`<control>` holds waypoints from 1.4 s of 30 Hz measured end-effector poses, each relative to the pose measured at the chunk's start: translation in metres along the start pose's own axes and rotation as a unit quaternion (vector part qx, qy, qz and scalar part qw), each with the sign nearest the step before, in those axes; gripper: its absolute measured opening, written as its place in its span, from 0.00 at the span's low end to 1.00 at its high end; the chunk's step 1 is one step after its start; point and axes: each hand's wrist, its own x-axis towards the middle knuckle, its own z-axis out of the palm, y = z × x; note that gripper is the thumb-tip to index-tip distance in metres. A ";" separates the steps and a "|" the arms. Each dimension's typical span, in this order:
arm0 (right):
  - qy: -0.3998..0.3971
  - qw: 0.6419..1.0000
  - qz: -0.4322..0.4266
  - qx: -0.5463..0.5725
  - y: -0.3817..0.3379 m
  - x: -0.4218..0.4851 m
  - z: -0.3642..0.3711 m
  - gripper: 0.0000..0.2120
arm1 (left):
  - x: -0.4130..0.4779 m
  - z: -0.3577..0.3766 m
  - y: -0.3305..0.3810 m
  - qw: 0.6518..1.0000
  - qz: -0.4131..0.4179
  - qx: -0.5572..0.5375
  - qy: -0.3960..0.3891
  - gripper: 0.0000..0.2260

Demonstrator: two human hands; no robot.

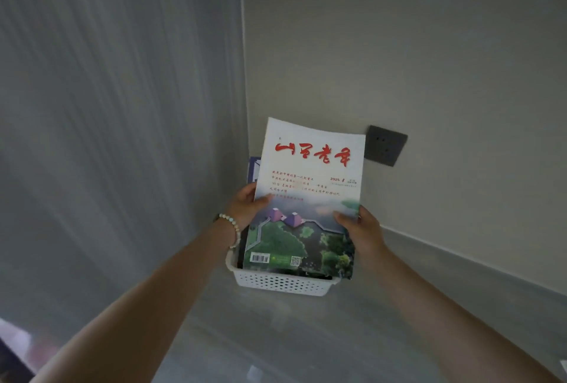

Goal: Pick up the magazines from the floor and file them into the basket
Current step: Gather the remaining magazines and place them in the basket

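A magazine (310,186) with a white top, red brush lettering and a green landscape photo stands upright, its lower edge inside a white perforated basket (282,284) on the floor in the room corner. My left hand (250,204), with a bead bracelet on the wrist, grips its left edge. My right hand (359,229) grips its right edge. Behind it, another magazine with a blue-purple cover (254,167) peeks out on the left, also in the basket.
The basket stands against a beige wall with a grey baseboard (460,263) on the right. A dark wall socket (386,145) sits just right of the magazine's top. A grey curtain (116,121) hangs on the left. Grey floor (276,339) lies in front.
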 end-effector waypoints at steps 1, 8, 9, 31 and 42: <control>-0.002 1.000 -0.005 -0.009 -0.002 0.007 0.009 0.16 | 0.006 -0.008 0.001 1.000 -0.002 -0.006 0.007 0.18; 0.019 0.996 0.014 -0.081 0.015 0.037 0.043 0.18 | 0.043 -0.035 -0.025 0.996 -0.074 0.015 0.039 0.19; 0.022 0.996 0.017 -0.089 0.020 0.036 0.044 0.18 | 0.043 -0.035 -0.032 0.996 -0.083 0.011 0.037 0.19; 0.065 0.980 0.075 -0.174 0.039 0.019 -0.016 0.25 | 0.028 0.002 -0.026 0.982 0.011 0.186 0.019 0.15; 0.134 0.974 0.109 -0.146 0.044 -0.043 -0.205 0.31 | -0.024 0.185 -0.055 0.934 0.049 0.321 -0.152 0.22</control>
